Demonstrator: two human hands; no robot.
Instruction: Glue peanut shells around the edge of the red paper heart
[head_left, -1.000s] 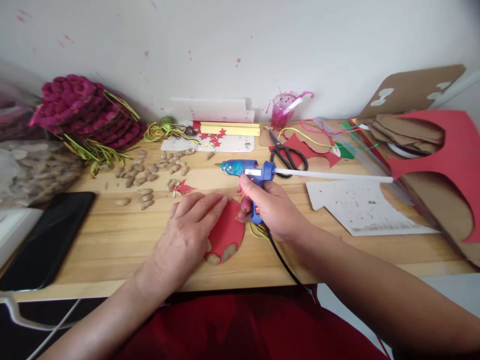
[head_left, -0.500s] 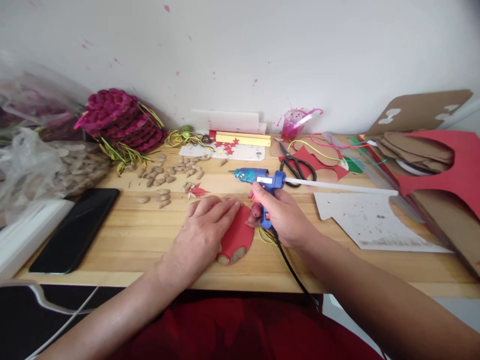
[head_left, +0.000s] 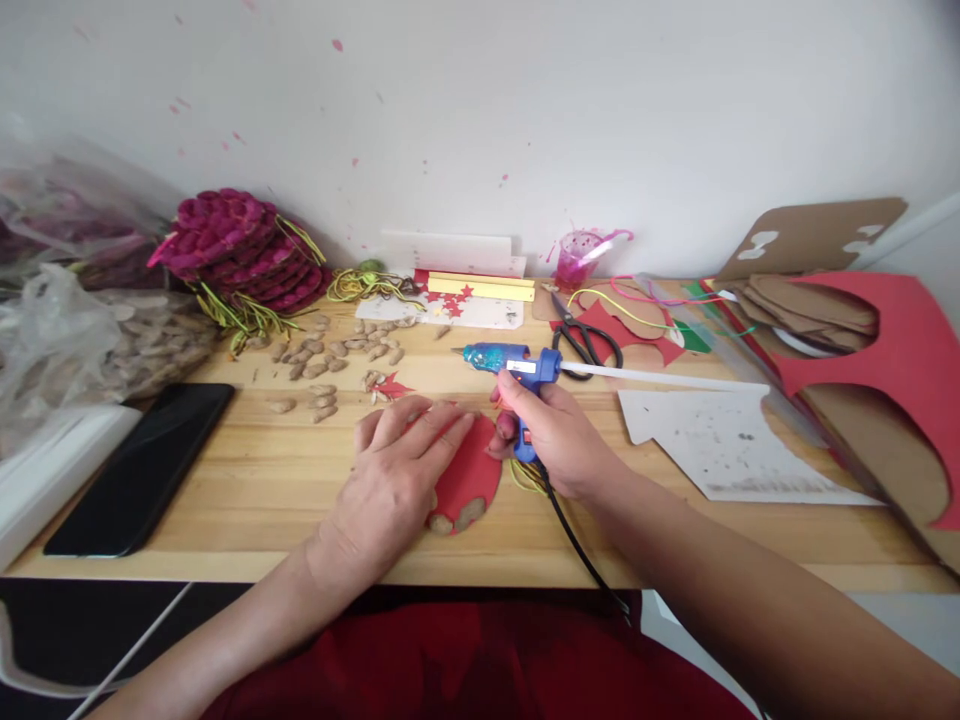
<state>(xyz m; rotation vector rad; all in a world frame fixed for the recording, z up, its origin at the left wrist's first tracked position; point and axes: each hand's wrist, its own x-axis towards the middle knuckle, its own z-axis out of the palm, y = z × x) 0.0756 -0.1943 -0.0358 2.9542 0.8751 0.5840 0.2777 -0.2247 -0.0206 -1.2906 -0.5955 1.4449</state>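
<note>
A red paper disc [head_left: 469, 473] lies near the table's front edge, with peanuts along its lower rim. My left hand [head_left: 397, 480] rests over the disc's left side, fingers bent and close together; whatever is beneath them is hidden. My right hand [head_left: 559, 430] is wrapped round a blue glue gun [head_left: 499, 358], whose nozzle points left above the disc. A long white glue stick [head_left: 660, 376] sticks out of its back, and a black cord runs down from the handle. Loose peanuts [head_left: 315, 370] and a small red paper star [head_left: 394, 386] lie beyond my left hand.
Black scissors [head_left: 586, 340] lie behind the glue gun. On the left are a phone [head_left: 142, 470], a bag of peanuts [head_left: 150, 335] and stacked magenta pieces [head_left: 240, 245]. White paper [head_left: 735, 450], cardboard and red sheets [head_left: 900, 330] occupy the right; a pink-stained cup [head_left: 577, 258] stands behind.
The view has shifted slightly. Both hands keep nearly the same places, the left over the disc and the right round the glue gun.
</note>
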